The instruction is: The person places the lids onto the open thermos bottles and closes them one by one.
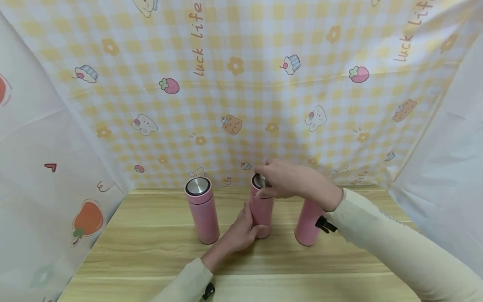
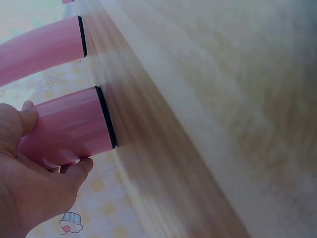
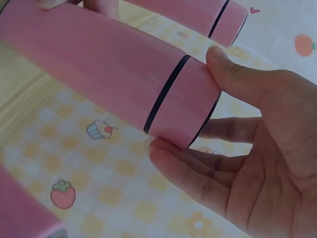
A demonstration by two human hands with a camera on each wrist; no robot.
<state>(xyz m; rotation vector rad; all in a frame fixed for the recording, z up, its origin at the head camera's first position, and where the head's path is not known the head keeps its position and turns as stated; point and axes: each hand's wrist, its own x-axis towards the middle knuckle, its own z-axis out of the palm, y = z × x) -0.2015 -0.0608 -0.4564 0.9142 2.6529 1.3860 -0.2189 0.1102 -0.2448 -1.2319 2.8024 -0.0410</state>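
Note:
Three pink thermos flasks stand upright on the table. My left hand (image 1: 240, 231) holds the body of the middle flask (image 1: 261, 214) low down, thumb on the near side, as the left wrist view also shows. Around that flask's lid (image 3: 188, 101), above a black seam line, my right hand (image 1: 288, 179) has its thumb and fingers on opposite sides. The left flask (image 1: 205, 220) wears a pink lid with a silver top. The right flask (image 1: 307, 226) has its upper part hidden behind my right hand and wrist.
The wood-grain table (image 1: 151, 235) ends at a yellow checked cloth (image 1: 264, 100) hanging behind the flasks. White printed sheets (image 1: 49, 138) close off both sides. A black strap buckle (image 1: 326, 224) sits at my right sleeve, close to the right flask.

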